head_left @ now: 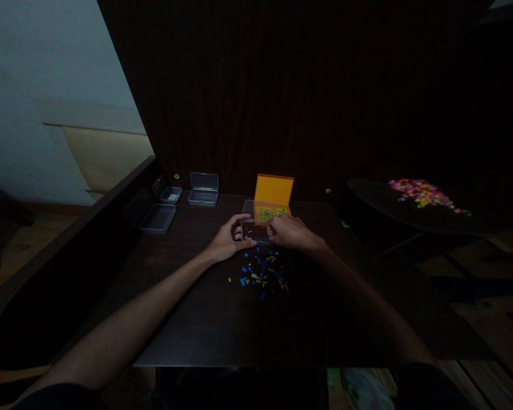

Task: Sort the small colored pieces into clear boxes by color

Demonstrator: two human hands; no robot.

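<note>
A small clear plastic box (263, 243) with reddish-brown pieces (254, 230) inside sits on the dark table, its lid raised at the back. My left hand (231, 238) grips its left side, thumb in front and fingers behind. At the right side of the box is my right hand (293, 232), its fingers curled in over the edge; whatever is between them is hidden. Close behind, an orange box (274, 189) stands with its lid up and green pieces (271, 213) in it. Loose blue and yellow building bricks (263, 270) lie scattered in front of the clear box.
An open clear box (203, 196), a shallow clear tray (159, 218) and a smaller clear box (171, 195) are at the back left. Colourful beads (423, 192) are heaped on a dark surface at right. A dark panel (282, 97) rises behind the table (239, 341).
</note>
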